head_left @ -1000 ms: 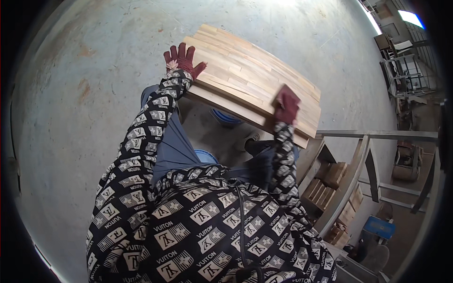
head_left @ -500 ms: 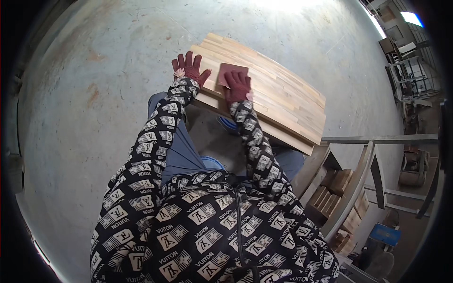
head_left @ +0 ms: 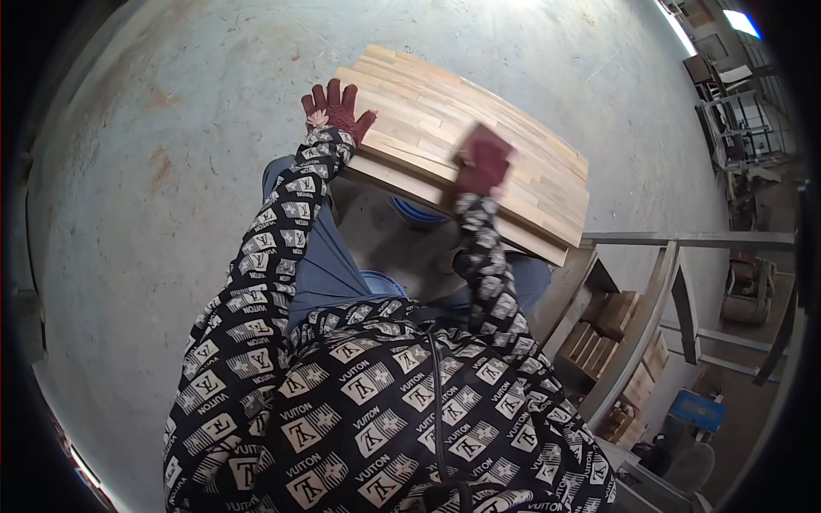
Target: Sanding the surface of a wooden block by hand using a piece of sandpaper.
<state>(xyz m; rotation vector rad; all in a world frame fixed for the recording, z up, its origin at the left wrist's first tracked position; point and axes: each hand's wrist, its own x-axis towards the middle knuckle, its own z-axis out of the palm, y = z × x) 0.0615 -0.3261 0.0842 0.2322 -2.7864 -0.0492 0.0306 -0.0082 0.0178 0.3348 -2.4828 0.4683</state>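
Observation:
A pale wooden panel (head_left: 419,85) made of glued strips lies in front of me, with a second wooden layer (head_left: 402,181) showing under its near edge. My left hand (head_left: 340,115), in a maroon knit glove, rests on the panel's left end with its fingers spread. Farther right, my right hand (head_left: 483,173), gloved alike, is smeared by motion over the panel. Under its fingers is a dark red sheet of sandpaper (head_left: 484,137), held against the wood; the blur hides where each finger sits.
Below the panel shows a blue round object (head_left: 419,211), and another blue rim (head_left: 382,284) sits between my legs. To the right stands a metal frame (head_left: 671,248) near stacked wooden pieces (head_left: 590,346) and a blue box (head_left: 697,412). Grey concrete floor (head_left: 154,256) spreads left.
My right hand and the sandpaper have slid to the right along the panel. The left hand stays spread on the panel's left end; the whole view has shifted slightly.

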